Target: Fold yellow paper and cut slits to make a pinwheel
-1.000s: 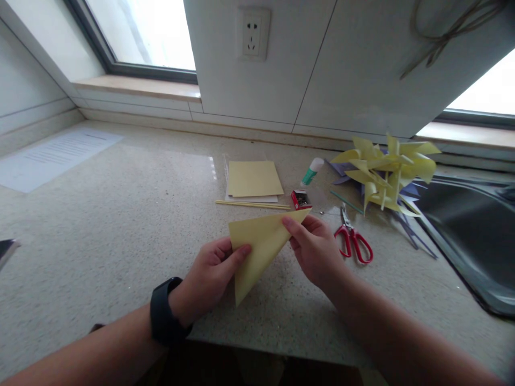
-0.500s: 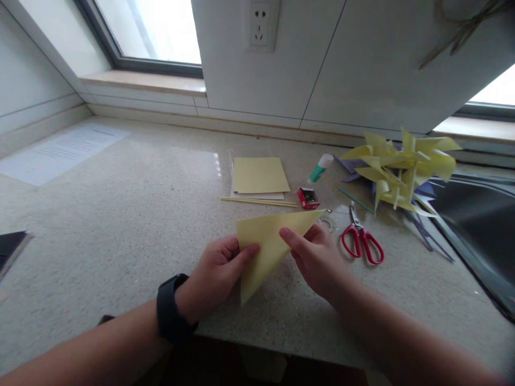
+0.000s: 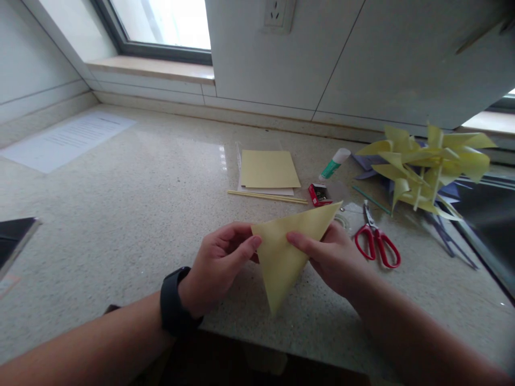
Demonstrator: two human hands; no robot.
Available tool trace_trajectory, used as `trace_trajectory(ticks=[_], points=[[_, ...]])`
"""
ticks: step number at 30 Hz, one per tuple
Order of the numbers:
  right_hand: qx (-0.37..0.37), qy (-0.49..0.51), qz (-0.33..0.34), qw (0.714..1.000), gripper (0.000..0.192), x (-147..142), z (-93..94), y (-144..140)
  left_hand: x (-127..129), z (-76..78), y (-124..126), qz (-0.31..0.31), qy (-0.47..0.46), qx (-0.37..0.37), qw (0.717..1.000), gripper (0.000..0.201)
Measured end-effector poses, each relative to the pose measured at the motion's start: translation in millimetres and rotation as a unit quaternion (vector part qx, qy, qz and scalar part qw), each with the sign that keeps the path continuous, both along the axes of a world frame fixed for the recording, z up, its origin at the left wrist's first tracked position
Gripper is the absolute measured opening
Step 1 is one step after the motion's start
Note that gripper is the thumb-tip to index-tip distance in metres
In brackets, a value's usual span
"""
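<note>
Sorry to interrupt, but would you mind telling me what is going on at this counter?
A person holds a yellow paper triangle above the counter, the left hand pinching its left corner and the right hand gripping its right side. Beyond it lie a stack of yellow sheets, a thin stick, a glue stick, red scissors and finished yellow pinwheels.

wide bare countertop (image 3: 132,177) lies open to the left of the hands. ahead, a stack of yellow sheets (image 3: 269,170), a thin stick (image 3: 267,196) and a small red box (image 3: 319,193) block the way. to the right sit red scissors (image 3: 377,241), a glue stick (image 3: 333,163) and paper pinwheels (image 3: 426,166).
</note>
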State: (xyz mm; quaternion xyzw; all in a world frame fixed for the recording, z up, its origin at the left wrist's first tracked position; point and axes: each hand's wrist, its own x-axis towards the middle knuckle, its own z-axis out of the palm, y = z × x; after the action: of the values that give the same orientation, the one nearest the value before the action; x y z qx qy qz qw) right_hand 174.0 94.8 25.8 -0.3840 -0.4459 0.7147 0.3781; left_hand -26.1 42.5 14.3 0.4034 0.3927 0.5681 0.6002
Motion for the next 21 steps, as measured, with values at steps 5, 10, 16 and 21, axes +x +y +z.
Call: trace_trajectory(ticks=[5, 10, 16, 21], points=[[-0.003, -0.005, 0.02, 1.0, 0.026, 3, -1.9, 6, -2, 2.0, 0, -0.004, -0.017, 0.023, 1.0, 0.019], [-0.004, -0.026, 0.025, 0.999, 0.027, 9, -4.0, 12, -5, 0.0, 3, 0.005, -0.019, 0.018, 1.0, 0.021], [0.003, -0.036, 0.034, 0.999, 0.028, 13, -6.3, 15, -4, 2.4, 3, 0.013, 0.006, 0.03, 0.999, 0.012], [0.004, -0.032, 0.032, 0.999, 0.03, 13, -6.0, 15, -3, 1.4, 5, 0.024, 0.021, 0.027, 0.999, 0.012]])
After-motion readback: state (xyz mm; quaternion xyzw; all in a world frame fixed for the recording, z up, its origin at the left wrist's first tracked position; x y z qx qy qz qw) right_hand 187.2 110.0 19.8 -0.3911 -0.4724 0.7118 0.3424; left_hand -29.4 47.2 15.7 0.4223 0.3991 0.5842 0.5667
